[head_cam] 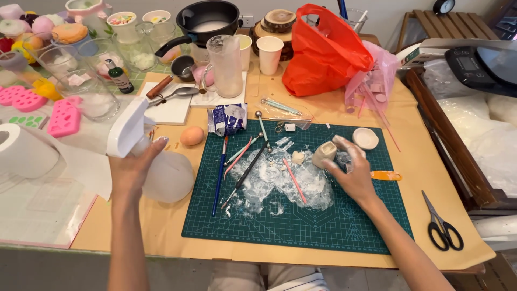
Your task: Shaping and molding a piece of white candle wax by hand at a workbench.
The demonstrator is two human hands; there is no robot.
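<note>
Head view shows the left hand (132, 167) raised, fingers wrapped around a white spray bottle (153, 156) tilted with its nozzle up-left, its base partly hidden. Over the green cutting mat (301, 226), the right hand (353, 172) pinches a small cream block (324, 153), standing upright.

spray bottle (161, 167) frosted plastic | mat (301, 226) matt rubbery | scissors (442, 226) metal, blk plastic
</note>
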